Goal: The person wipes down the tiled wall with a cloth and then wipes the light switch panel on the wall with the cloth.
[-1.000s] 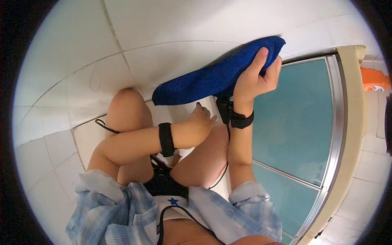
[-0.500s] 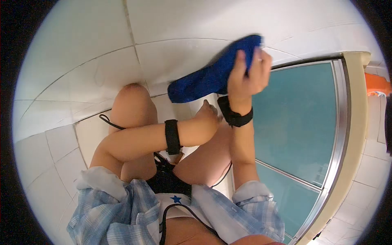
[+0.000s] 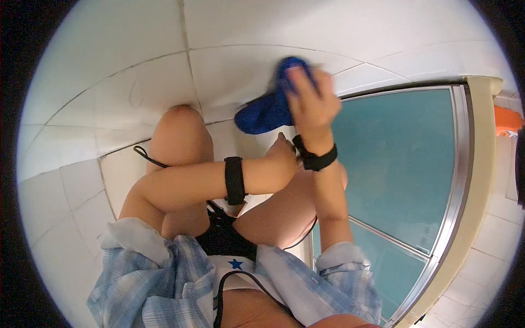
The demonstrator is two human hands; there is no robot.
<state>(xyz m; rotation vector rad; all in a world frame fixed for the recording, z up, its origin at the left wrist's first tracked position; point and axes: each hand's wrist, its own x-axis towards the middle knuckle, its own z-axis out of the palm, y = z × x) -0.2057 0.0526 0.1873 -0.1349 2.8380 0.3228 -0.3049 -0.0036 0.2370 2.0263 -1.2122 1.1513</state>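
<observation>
A dark blue cloth (image 3: 262, 116) is in my right hand (image 3: 316, 106), whose fingers are bent around its upper part. The cloth is bunched near my fingertips, and its lower end hangs out to the left in front of the white tiled wall (image 3: 235, 71). Motion blurs the fingers and the cloth, so I cannot tell whether it touches the tiles. My left hand (image 3: 281, 161) is just below, beside my right wrist and over my right thigh. Its fingers are mostly hidden, and nothing shows in it. Each wrist has a black strap.
A teal panelled door (image 3: 394, 164) with a metal frame stands close on the right, bordered by a beige post (image 3: 481, 164). Past it is an orange object (image 3: 507, 120). My bent left knee (image 3: 183, 128) is near the wall. A black cord (image 3: 150, 157) loops beside that knee.
My right hand has moved left and slightly down with the cloth, which has gone from stretched out to more bunched. My left hand has barely shifted.
</observation>
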